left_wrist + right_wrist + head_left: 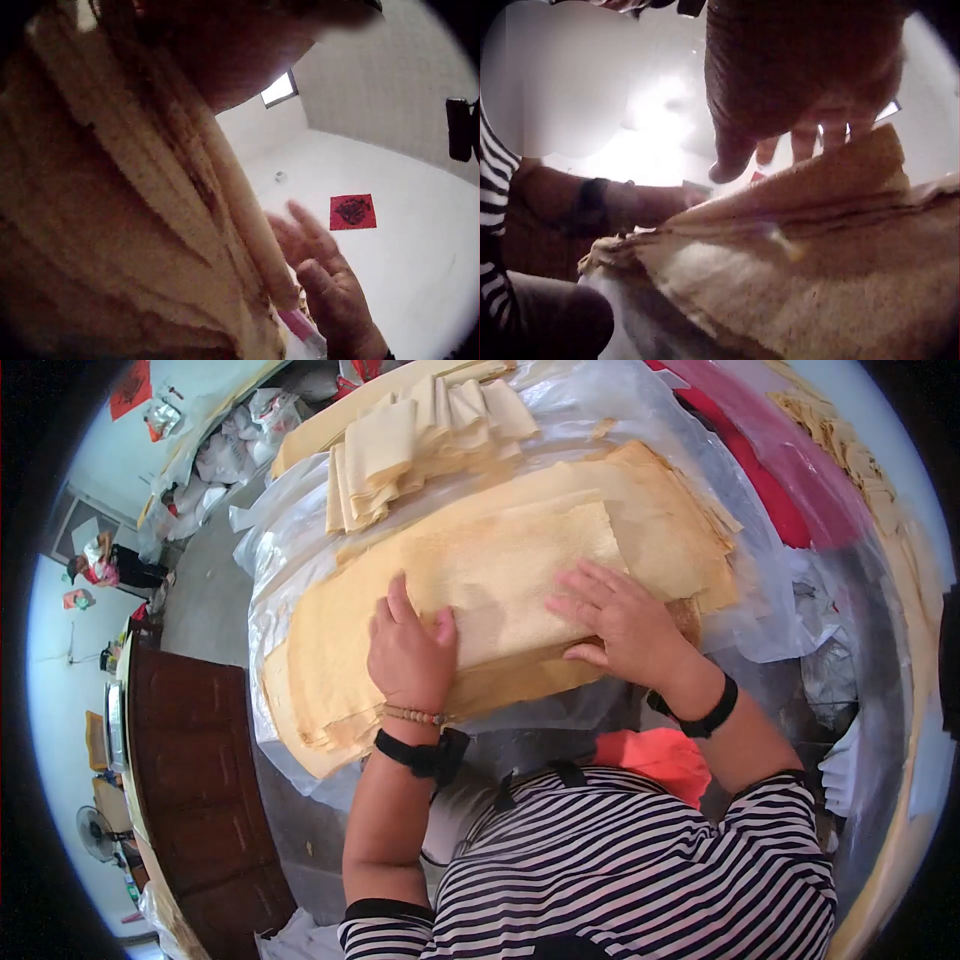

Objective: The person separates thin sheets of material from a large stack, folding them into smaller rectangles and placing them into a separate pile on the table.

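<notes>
A wide stack of thin, pale-yellow sheets resembling tofu skin (330,630) lies in front of me on clear plastic. On top is a folded sheet (520,575), its long fold facing my body. My left hand (412,650) rests on the near left part of this sheet, fingers extended and thumb apart. At the right end, my right hand (625,625) lies over the folded sheet with fingers spread. The right wrist view shows the right fingers (804,142) reaching over the sheet's edge, with layered edges (780,217) below. Neither hand grips anything.
Behind the stack, several folded sheets (385,445) sit in a loose pile. Clear plastic (275,575) spreads under everything. A brown wooden cabinet (200,750) stands at the left, and red cloth (750,470) lies at the far right. Another person (110,565) is at the far left.
</notes>
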The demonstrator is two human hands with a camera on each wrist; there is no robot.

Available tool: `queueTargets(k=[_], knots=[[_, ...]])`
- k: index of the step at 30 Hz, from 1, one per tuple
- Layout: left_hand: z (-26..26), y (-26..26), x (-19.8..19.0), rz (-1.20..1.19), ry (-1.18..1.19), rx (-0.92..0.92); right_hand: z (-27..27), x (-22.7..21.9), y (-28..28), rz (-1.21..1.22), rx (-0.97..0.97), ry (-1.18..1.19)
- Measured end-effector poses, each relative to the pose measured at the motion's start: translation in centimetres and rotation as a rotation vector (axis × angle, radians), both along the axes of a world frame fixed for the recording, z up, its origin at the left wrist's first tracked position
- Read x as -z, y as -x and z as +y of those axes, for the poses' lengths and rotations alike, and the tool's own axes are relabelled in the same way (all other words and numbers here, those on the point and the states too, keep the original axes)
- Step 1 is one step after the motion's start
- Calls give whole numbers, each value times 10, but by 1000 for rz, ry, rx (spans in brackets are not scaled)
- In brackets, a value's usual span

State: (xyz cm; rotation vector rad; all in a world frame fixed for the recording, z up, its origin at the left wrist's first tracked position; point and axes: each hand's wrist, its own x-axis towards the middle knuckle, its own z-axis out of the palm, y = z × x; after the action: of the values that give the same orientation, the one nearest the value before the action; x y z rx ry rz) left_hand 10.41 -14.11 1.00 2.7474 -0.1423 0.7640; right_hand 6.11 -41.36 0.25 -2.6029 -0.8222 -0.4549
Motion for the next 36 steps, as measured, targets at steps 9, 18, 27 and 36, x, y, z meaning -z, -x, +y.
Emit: queueTargets(k=[9, 18, 27, 36], knots=[[9, -13, -20, 311, -220, 768, -48, 0, -33, 113, -119, -34], [49, -26, -21, 834, 703, 533, -61, -11, -37, 616, 280, -736], [9, -38, 17, 169, 106, 127, -32, 7, -57, 216, 670, -229], [-8, -40, 3, -143, -165, 301, -13, 17, -53, -246, 258, -9]])
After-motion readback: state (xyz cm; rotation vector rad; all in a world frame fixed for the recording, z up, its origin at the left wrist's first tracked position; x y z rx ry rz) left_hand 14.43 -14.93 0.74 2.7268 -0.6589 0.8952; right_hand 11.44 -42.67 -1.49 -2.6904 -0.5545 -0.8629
